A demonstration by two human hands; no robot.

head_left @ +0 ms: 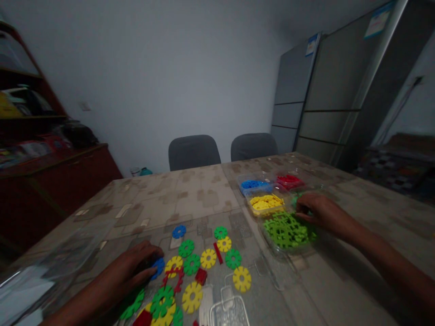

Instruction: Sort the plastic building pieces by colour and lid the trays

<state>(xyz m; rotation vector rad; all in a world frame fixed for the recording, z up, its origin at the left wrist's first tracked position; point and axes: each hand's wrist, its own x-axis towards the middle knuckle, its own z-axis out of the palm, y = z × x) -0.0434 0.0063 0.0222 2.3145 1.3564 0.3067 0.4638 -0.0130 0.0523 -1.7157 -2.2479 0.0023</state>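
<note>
My left hand (136, 265) lies low on the table with its fingers curled onto a blue snowflake disc (158, 266). Around it lie several loose green, yellow, blue and red plastic discs (199, 267). My right hand (319, 210) reaches over a clear tub of green discs (285, 231), its fingers pinched together at the tub's far rim; what they hold is hidden. Behind stand clear tubs of yellow discs (267, 202), blue discs (253, 184) and red discs (289, 181).
The table (190, 194) has a beige patterned cover under glass. Two grey chairs (193, 151) stand at its far side. A dark red cabinet (50, 181) is on the left, a grey refrigerator (340, 90) on the right. A clear lid (229, 312) lies near the front edge.
</note>
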